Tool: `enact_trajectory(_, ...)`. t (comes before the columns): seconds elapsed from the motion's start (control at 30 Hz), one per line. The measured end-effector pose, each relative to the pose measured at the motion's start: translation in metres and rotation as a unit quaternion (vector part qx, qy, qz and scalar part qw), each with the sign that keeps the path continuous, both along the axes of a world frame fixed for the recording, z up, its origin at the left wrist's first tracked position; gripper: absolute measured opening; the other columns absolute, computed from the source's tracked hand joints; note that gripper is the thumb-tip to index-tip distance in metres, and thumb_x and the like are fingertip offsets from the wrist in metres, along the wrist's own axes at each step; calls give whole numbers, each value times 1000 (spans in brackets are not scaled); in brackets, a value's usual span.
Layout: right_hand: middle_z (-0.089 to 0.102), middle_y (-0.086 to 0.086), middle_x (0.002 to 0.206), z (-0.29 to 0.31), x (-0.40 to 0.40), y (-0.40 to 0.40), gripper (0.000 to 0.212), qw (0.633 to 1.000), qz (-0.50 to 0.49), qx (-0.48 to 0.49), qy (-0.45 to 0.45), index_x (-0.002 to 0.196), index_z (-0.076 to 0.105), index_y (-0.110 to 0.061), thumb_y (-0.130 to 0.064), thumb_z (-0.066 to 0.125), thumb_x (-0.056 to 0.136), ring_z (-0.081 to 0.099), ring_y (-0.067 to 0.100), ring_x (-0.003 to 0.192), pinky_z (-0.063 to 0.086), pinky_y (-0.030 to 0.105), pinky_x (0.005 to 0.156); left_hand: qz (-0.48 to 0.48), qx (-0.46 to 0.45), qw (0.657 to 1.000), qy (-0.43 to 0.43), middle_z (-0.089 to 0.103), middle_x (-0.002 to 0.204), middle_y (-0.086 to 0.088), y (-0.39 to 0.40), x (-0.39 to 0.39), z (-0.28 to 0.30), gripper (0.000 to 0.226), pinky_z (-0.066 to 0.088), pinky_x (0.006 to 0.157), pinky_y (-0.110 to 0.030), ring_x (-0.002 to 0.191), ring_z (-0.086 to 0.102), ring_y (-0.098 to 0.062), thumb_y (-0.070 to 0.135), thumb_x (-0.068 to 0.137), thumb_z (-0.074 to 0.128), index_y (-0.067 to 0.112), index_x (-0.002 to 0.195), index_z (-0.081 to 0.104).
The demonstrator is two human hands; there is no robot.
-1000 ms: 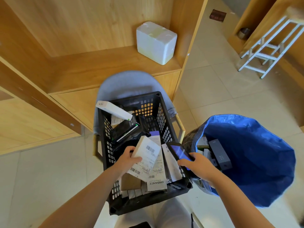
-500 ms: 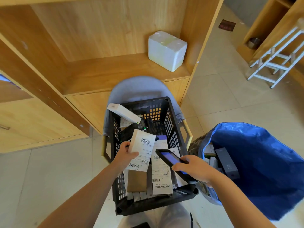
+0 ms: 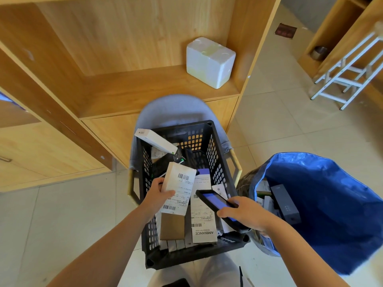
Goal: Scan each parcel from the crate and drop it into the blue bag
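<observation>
label up, scanner in close

over the black plastic lattice crate (image 3: 215, 154), which sits on a grey padded chair (image 3: 165, 109) in front of the wooden shelving, the left hand (image 3: 158, 196) holds a white rectangular parcel with a barcoded shipping label (image 3: 179, 190) lifted clear of the other parcels. the grip of that hand is curled round the parcel's lower left edge, thumb on the label face, with both barcodes left uncovered. the right hand (image 3: 246, 216) is wrapped round a black handheld scanner with a lit blue screen (image 3: 215, 201), its head pointing toward the label from just beside it, without touching.

the step in hand looks like the scan itself. to do it well, keep the label flat and tilted toward the scanner's head, hold the parcel steady for a moment, and aim at one barcode only: the upper code near the top edge and the lower one by the thumb are well apart, so a clean line on either should be possible. the thumb sits near the lower code and would do better to stay off it. the labels of the parcels lying below in the crate, such as the white box printed "ambiance" (image 3: 204, 226), face up too, so lifting the held parcel a little higher could avoid a stray read.

the open blue woven plastic bag (image 3: 331, 214) stands just to the right of the crate and already holds several boxes, so the drop after the scan is a short move rightward.
</observation>
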State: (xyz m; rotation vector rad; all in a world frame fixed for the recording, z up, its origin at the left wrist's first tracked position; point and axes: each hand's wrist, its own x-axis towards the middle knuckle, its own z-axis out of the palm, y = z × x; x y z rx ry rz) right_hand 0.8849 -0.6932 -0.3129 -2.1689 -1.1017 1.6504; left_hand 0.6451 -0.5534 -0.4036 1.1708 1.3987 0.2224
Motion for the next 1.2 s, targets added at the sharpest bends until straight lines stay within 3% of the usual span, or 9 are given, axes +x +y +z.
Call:
enact_trajectory(0.1, 59, 11, 89, -3, 2, -3, 52, 1000, -26, -1, 10, 114, 61, -1, -45, 71, 86, 53, 17, 75, 41, 27, 67, 1, 4, 1000, -9, 60, 117, 1, -1, 4, 6, 46, 55, 67, -27, 96, 64, -16, 8, 93, 62, 23, 129, 37)
enact_trajectory(0.2, 61, 6, 90, -6, 7, -10, 45, 998, -64, 0, 13, 110, 61, -9, -46, 71, 87, 56, 16, 74, 43, 24, 64, -2, 5, 1000, -26, 61, 116, 2, -1, 12, 13, 43, 55, 62, -25, 94, 65, -14, 9, 94, 60, 23, 128, 39)
enact_trajectory(0.3, 63, -1, 94, -7, 14, -22, 38, 993, -113, 10, -6, 108, 57, -19, -47, 71, 87, 62, 12, 79, 47, 20, 63, -2, 8, 999, -46, 62, 117, 2, -1, 26, 21, 35, 57, 65, -31, 97, 67, -18, 14, 97, 56, 26, 127, 41)
enact_trajectory(0.47, 63, 1, 99, -13, 41, -62, 60, 979, -203, -3, -5, 108, 58, -15, -61, 73, 73, 62, 18, 84, 48, 27, 65, -29, -18, 996, -79, 64, 115, 1, -6, 76, 33, 20, 59, 76, -42, 99, 67, -21, 24, 101, 51, 28, 120, 46)
enact_trajectory(0.67, 64, 1, 84, -15, 92, -118, 25, 957, -289, -6, 9, 96, 62, -20, -41, 71, 87, 59, 14, 69, 41, 18, 53, -124, -2, 990, -71, 64, 114, -2, -27, 168, 35, 25, 55, 73, -35, 100, 65, -19, 29, 102, 48, 24, 126, 47)
enact_trajectory(0.77, 57, 1, 75, -22, 127, -149, 26, 942, -334, -3, 15, 82, 57, -17, -38, 73, 86, 52, 15, 62, 39, 21, 53, -154, 17, 987, -43, 64, 106, 4, -44, 222, 26, 20, 52, 72, -32, 97, 64, -15, 31, 102, 47, 28, 121, 49)
enact_trajectory(0.93, 65, 6, 89, -38, 198, -195, 33, 920, -390, -31, 15, 97, 63, -12, -39, 76, 82, 59, 18, 75, 45, 26, 62, -184, -12, 983, -20, 66, 112, -1, -82, 310, 2, 21, 52, 81, -38, 98, 64, -19, 29, 101, 49, 25, 122, 49)
enact_trajectory(1.07, 69, 5, 98, -63, 255, -224, 41, 907, -416, -58, 3, 103, 63, -16, -45, 78, 78, 65, 20, 87, 51, 30, 69, -194, -44, 980, 16, 64, 108, -4, -117, 369, -27, 13, 51, 73, -34, 92, 62, -20, 23, 101, 50, 22, 114, 48)
enact_trajectory(1.2, 67, 5, 102, -97, 303, -239, 50, 897, -432, -87, -30, 111, 61, -15, -51, 76, 79, 63, 22, 90, 47, 31, 72, -221, -42, 972, 61, 65, 96, -1, -134, 410, -67, 5, 49, 67, -29, 90, 64, -21, 18, 99, 51, 20, 96, 54)
